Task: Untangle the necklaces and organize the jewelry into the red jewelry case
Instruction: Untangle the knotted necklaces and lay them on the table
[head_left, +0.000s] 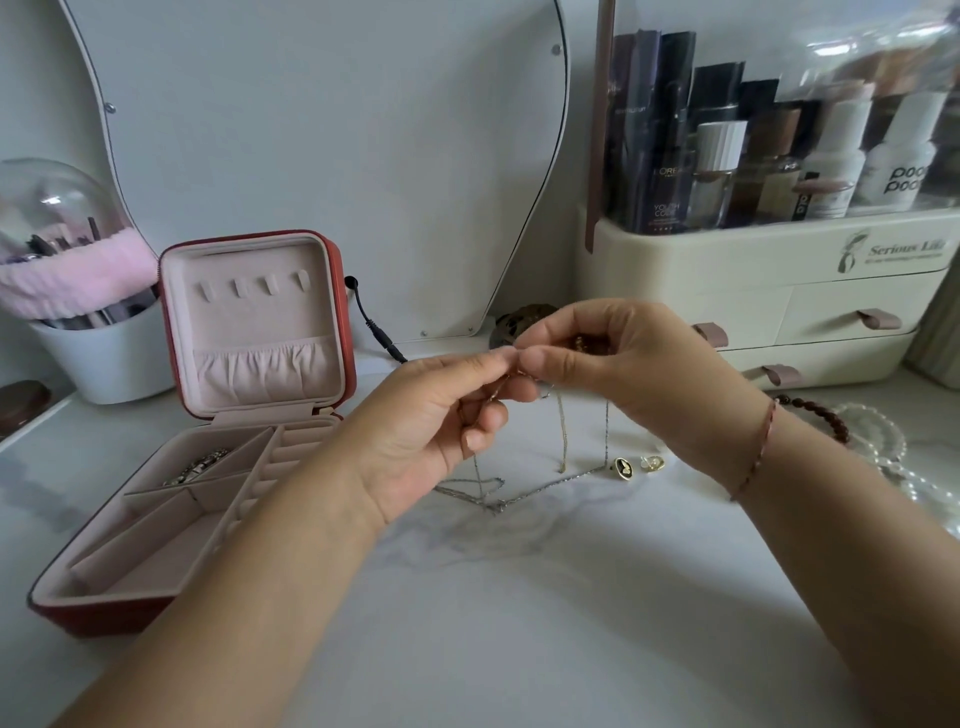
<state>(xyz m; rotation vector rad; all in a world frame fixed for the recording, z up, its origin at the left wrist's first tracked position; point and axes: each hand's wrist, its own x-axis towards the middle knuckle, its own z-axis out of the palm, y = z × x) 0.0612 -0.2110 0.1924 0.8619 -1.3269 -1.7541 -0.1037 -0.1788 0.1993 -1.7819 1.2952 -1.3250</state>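
Observation:
Thin tangled necklace chains (563, 441) hang from between my two hands down to the white marble table, where a silver loop lies. My left hand (441, 421) pinches the chains between thumb and fingers. My right hand (613, 353) pinches them right beside it, fingertips nearly touching. The red jewelry case (182, 467) stands open at the left, pink inside, with a metallic piece (200, 465) in one back compartment. Two small earrings (639, 465) lie on the table under my right wrist.
A dark bead bracelet (815, 410) and a pearl strand (893, 457) lie at the right. A cream cosmetics organizer with drawers (769, 301) stands behind them. At the back left sits a white brush cup (98, 358); a black cable plug (384, 340) lies behind the case.

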